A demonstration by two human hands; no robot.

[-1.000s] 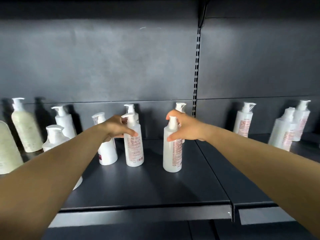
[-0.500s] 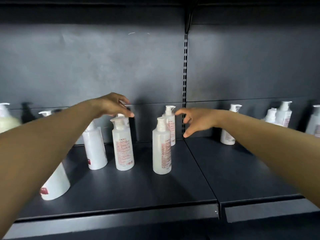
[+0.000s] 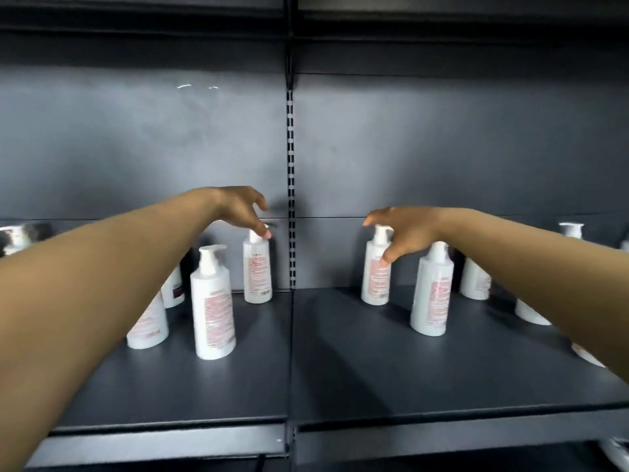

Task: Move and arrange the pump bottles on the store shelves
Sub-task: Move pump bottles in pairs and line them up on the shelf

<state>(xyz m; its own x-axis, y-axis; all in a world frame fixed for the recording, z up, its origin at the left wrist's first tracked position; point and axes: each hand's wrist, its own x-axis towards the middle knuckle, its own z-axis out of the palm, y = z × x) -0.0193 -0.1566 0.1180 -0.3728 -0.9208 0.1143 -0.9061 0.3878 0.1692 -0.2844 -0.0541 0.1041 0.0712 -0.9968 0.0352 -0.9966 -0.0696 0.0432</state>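
Note:
White pump bottles with pink-printed labels stand on a dark shelf (image 3: 258, 386). My left hand (image 3: 238, 207) hovers with loose fingers over the pump of a back bottle (image 3: 257, 270), left of the slotted upright; fingertips seem to touch the pump. A nearer bottle (image 3: 212, 308) stands in front of it. My right hand (image 3: 405, 229) reaches with spread fingers at the pump of a back bottle (image 3: 376, 277) on the right bay, holding nothing. Another bottle (image 3: 432, 294) stands just under my right wrist.
More bottles sit partly hidden behind my left forearm (image 3: 149, 328) and behind my right forearm (image 3: 474, 281). A slotted upright (image 3: 290, 185) divides the two shelf bays. The shelf's front lip (image 3: 163, 444) runs along the bottom, and an upper shelf overhangs at the top.
My view has swung right. Both hands have left the two front bottles and moved on, the left to a back bottle, the right across the upright to the right bay.

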